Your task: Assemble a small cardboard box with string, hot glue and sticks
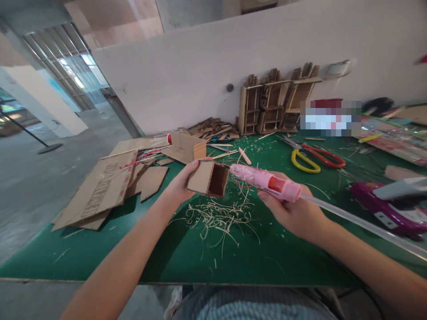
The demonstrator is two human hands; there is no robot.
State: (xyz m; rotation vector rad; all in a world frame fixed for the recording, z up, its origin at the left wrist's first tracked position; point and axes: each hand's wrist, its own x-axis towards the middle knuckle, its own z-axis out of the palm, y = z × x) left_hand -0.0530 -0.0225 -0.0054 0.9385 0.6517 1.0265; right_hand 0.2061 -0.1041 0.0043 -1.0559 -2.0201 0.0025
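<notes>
My left hand (183,181) is closed around a small cardboard box (202,177), whose open end faces right. In my right hand (293,213) is a pink hot glue gun (260,180), with a long clear glue stick (360,224) sticking out of its back. The gun's nozzle is at the upper right rim of the box; whether it touches cannot be made out. Beneath the box, a tangle of thin pale shavings (222,218) lies on the green table (160,258).
Cardboard sheets (96,186) and scraps are at the left. Scissors (310,155) with yellow and red handles lie at the right, near a purple device (387,209). Several cardboard structures (271,106) lean against the wall, beside a heap of cardboard strips (213,129).
</notes>
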